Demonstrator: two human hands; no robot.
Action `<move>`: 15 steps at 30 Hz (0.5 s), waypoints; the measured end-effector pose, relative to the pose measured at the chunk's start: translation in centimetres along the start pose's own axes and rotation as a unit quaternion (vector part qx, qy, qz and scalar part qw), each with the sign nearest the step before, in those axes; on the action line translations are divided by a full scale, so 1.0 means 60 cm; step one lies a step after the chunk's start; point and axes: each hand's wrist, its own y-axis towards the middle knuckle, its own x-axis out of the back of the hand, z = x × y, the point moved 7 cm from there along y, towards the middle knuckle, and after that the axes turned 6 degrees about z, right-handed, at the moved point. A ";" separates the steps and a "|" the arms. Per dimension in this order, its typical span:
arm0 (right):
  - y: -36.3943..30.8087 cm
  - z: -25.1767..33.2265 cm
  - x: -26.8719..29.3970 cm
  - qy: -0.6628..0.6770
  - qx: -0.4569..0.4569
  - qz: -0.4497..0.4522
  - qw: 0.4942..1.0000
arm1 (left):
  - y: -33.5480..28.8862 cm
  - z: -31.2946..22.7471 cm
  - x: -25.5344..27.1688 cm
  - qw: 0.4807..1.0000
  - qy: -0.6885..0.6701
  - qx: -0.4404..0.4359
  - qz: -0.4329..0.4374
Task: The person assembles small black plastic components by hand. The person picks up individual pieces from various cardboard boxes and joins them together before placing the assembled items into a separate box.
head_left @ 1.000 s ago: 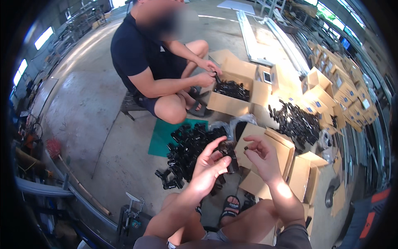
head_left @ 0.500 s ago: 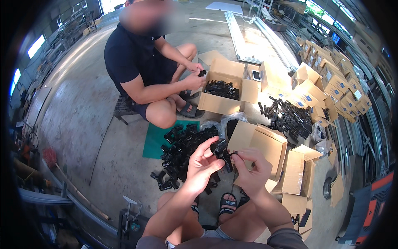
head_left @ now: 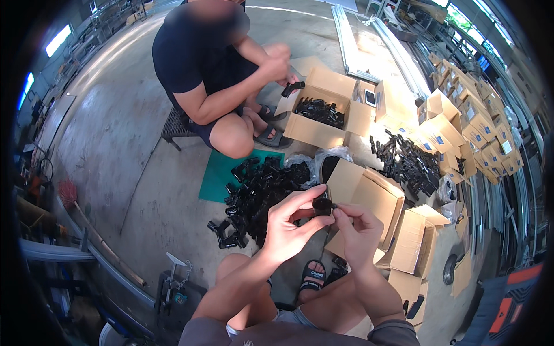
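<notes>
A black plastic tube-shaped fitting is in front of me, its round end now facing up toward me. My left hand grips it between thumb and fingers from the left. At its right edge the thumb and fingertips of my right hand are pinched together; whether they hold a small separate piece is hidden. Beneath and left of my hands lies a heap of similar black fittings, partly on a green mat.
Across from me a co-worker sits on a low stool, holding a black fitting over an open carton of black parts. Another pile of black parts lies to the right, near stacked cartons. Open cardboard boxes stand beside my right arm.
The fitting has been turned in my hands, so its end shows instead of its side. The co-worker's hands have lifted slightly, with their fitting now more visible. My view has shifted a little.
</notes>
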 end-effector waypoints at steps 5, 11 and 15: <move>-0.002 -0.018 0.004 0.036 -0.028 -0.011 0.999 | 0.002 -0.011 -0.004 0.997 0.069 -0.024 0.012; -0.006 -0.020 0.007 0.018 0.008 -0.024 1.000 | 0.001 -0.015 -0.004 0.995 0.101 -0.020 -0.011; -0.001 -0.021 0.013 0.005 0.006 -0.008 1.000 | 0.001 -0.020 -0.004 0.991 0.130 -0.017 0.014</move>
